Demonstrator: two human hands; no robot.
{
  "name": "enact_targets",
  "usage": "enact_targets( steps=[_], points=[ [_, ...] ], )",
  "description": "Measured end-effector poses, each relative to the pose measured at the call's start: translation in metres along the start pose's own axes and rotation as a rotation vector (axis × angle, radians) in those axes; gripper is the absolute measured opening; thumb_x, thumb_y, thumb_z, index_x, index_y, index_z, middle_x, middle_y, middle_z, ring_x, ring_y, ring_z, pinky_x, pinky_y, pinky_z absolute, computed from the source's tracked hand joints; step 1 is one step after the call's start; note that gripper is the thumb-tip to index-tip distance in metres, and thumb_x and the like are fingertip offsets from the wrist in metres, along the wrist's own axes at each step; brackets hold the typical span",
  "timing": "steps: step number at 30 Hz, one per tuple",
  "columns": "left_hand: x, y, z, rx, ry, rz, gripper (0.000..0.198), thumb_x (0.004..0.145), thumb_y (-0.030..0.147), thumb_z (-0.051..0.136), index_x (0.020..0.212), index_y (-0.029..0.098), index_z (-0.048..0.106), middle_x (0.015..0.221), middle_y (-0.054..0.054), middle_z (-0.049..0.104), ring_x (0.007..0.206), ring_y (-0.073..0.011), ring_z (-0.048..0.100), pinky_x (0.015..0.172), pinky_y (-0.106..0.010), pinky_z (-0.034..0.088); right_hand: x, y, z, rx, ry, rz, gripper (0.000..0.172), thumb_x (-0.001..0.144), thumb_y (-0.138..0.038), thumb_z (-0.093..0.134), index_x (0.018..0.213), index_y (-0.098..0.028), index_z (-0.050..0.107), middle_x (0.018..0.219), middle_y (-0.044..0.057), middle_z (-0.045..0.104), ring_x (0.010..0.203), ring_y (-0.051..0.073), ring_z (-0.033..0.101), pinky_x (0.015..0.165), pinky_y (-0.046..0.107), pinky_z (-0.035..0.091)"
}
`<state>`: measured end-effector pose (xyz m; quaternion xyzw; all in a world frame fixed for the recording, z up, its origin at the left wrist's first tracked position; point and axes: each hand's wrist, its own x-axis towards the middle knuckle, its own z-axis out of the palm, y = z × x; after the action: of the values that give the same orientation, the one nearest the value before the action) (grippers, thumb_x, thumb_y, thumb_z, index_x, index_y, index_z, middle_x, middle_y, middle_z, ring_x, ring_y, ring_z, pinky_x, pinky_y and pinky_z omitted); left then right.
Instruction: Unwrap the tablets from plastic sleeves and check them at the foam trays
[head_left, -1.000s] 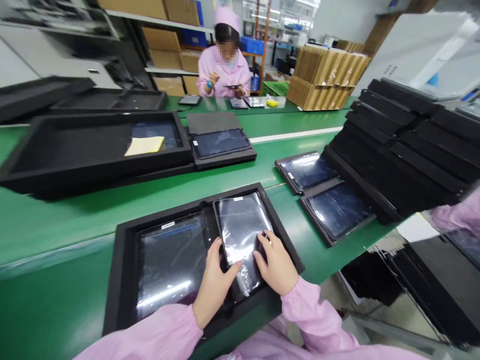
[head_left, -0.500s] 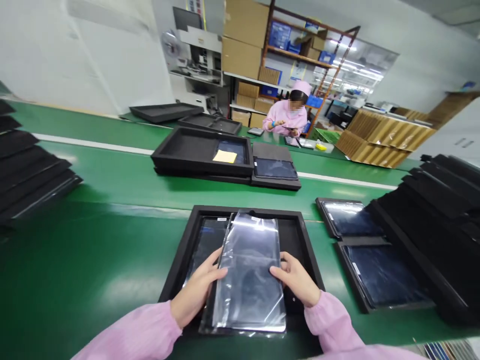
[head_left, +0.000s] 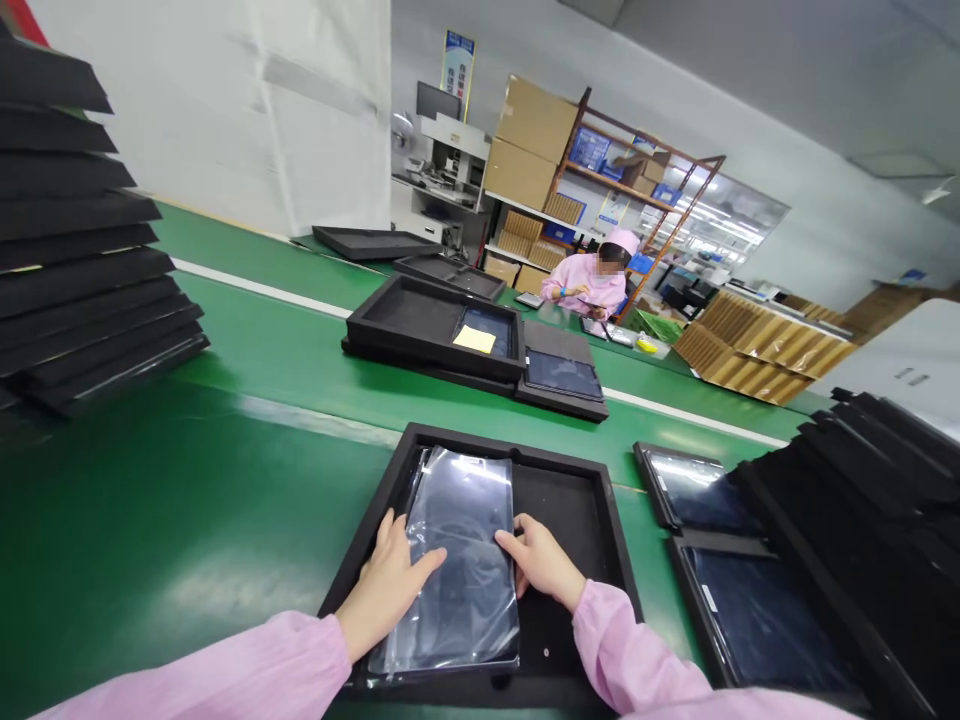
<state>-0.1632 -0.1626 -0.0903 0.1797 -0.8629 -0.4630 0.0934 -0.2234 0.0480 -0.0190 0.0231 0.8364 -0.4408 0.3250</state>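
A black foam tray (head_left: pixel 579 470) lies on the green belt right in front of me. A tablet in a clear plastic bag (head_left: pixel 461 560) rests over the tray's left half, on top of another tablet whose edge shows at the left. My left hand (head_left: pixel 390 585) grips the bagged tablet's left edge, thumb lying on top. My right hand (head_left: pixel 540 560) holds its right edge, fingers curled on the bag. The tray's right half (head_left: pixel 570 540) is bare black foam.
Two tablets in small black trays (head_left: pixel 701 495) lie to the right, beside a fanned stack of black trays (head_left: pixel 885 470). Another tray stack (head_left: pixel 82 240) stands at the left. More trays (head_left: pixel 439 330) sit across the belt. A person in pink (head_left: pixel 592 280) works at the far side.
My hands have shifted the bagged tablet from the tray's right pocket over to the left half and lowered it there. My head has turned left and lifted.
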Motion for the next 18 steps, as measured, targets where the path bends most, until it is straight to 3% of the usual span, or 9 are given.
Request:
enact_targets(
  steps=[3, 7, 10, 14, 18],
  points=[
    [0.005, 0.022, -0.012, -0.202, -0.112, -0.243, 0.071, 0.069, 0.054, 0.057, 0.125, 0.011, 0.054, 0.146, -0.026, 0.049, 0.141, -0.0415, 0.043, 0.113, -0.054, 0.039, 0.004, -0.002, 0.0, -0.044, 0.036, 0.012, 0.02, 0.102, -0.021, 0.048, 0.085, -0.023, 0.037, 0.046, -0.013, 0.054, 0.032, 0.009, 0.052, 0.033, 0.015, 0.038],
    [0.01, 0.053, -0.037, -0.38, -0.239, -0.363, 0.06, 0.065, 0.047, 0.06, 0.115, 0.014, 0.054, 0.129, -0.021, 0.064, 0.127, -0.0358, 0.058, 0.108, -0.047, 0.046, 0.008, 0.0, 0.001, -0.109, 0.03, 0.006, 0.02, 0.101, -0.021, 0.05, 0.084, -0.023, 0.039, 0.038, -0.012, 0.05, 0.031, 0.012, 0.053, 0.033, 0.015, 0.036],
    [0.009, 0.069, -0.046, -0.511, -0.209, -0.389, 0.051, 0.063, 0.042, 0.061, 0.107, 0.018, 0.054, 0.129, -0.018, 0.065, 0.128, -0.0332, 0.058, 0.112, -0.046, 0.042, 0.008, 0.001, 0.001, -0.145, 0.034, -0.026, 0.021, 0.1, -0.021, 0.054, 0.082, -0.023, 0.041, 0.036, -0.011, 0.05, 0.03, 0.011, 0.05, 0.033, 0.015, 0.035],
    [0.002, 0.079, -0.05, -0.658, -0.181, -0.347, 0.054, 0.06, 0.043, 0.069, 0.107, 0.02, 0.055, 0.124, -0.016, 0.069, 0.125, -0.0332, 0.06, 0.11, -0.047, 0.044, 0.007, 0.001, 0.0, -0.158, 0.053, -0.044, 0.025, 0.1, -0.023, 0.054, 0.078, -0.022, 0.042, 0.036, -0.011, 0.049, 0.028, 0.009, 0.046, 0.032, 0.014, 0.034],
    [-0.002, 0.083, -0.052, -0.749, -0.067, -0.487, 0.073, 0.067, 0.036, 0.075, 0.131, 0.019, 0.044, 0.122, -0.016, 0.069, 0.116, -0.0294, 0.066, 0.107, -0.045, 0.047, 0.006, -0.001, 0.002, -0.133, 0.087, -0.04, 0.022, 0.099, -0.025, 0.055, 0.082, -0.022, 0.041, 0.039, -0.012, 0.051, 0.029, 0.009, 0.049, 0.033, 0.014, 0.036]
  ],
)
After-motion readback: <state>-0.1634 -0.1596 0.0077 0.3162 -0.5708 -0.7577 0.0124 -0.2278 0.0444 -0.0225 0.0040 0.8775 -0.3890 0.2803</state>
